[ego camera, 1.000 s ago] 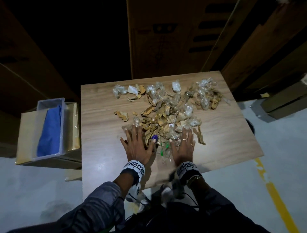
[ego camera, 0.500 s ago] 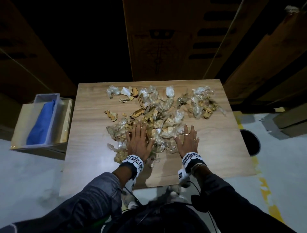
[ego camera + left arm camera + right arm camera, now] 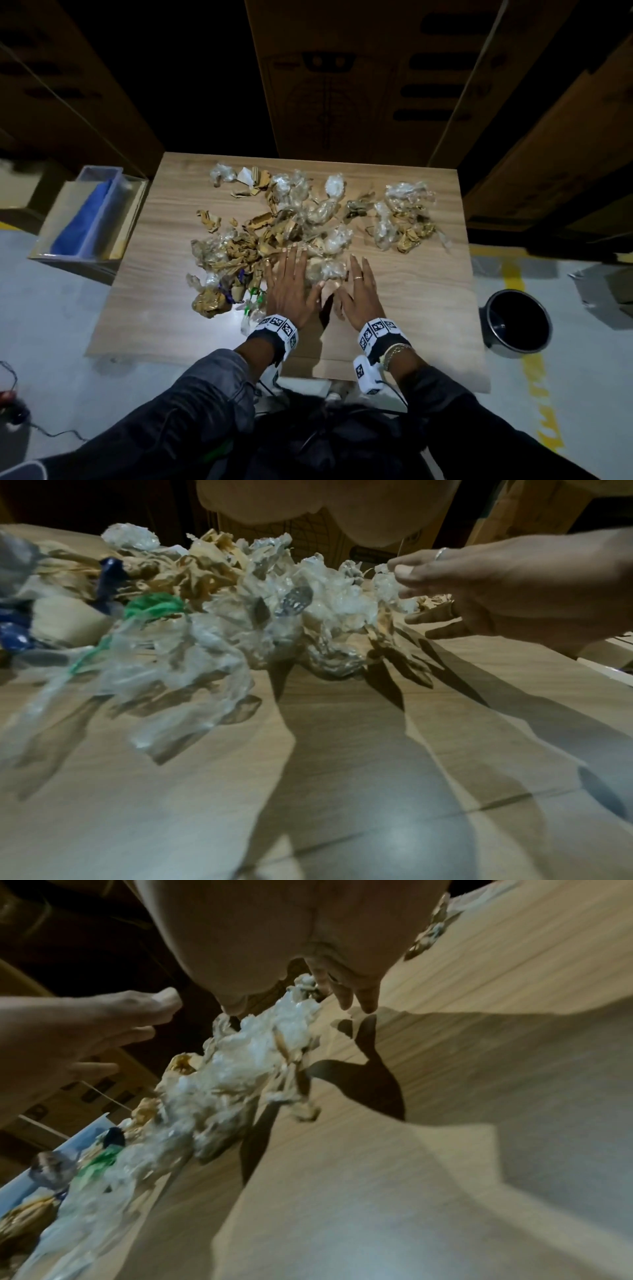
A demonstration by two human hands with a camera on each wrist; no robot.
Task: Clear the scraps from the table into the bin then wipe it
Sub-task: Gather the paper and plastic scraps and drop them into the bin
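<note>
my left hand [image 3: 289, 284] and right hand [image 3: 359, 287]: flat, fingers straight, grasping nothing | scraps [image 3: 294, 222] above fingertips, spread left-right | bin [image 3: 517, 322] far right, nearer right hand

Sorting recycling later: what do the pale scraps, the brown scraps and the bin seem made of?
Pale scraps: likely thin clear plastic film, glossy, crinkled, see-through. Brown scraps: probably torn cardboard or kraft paper, matte, ragged edges. Bin: dark round pail with a shiny rim, perhaps metal; could be plastic.

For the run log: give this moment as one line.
step: gathering scraps | left hand: open, over pile | right hand: open, beside pile | bin: on floor, right of table | wipe: not yet done
</note>
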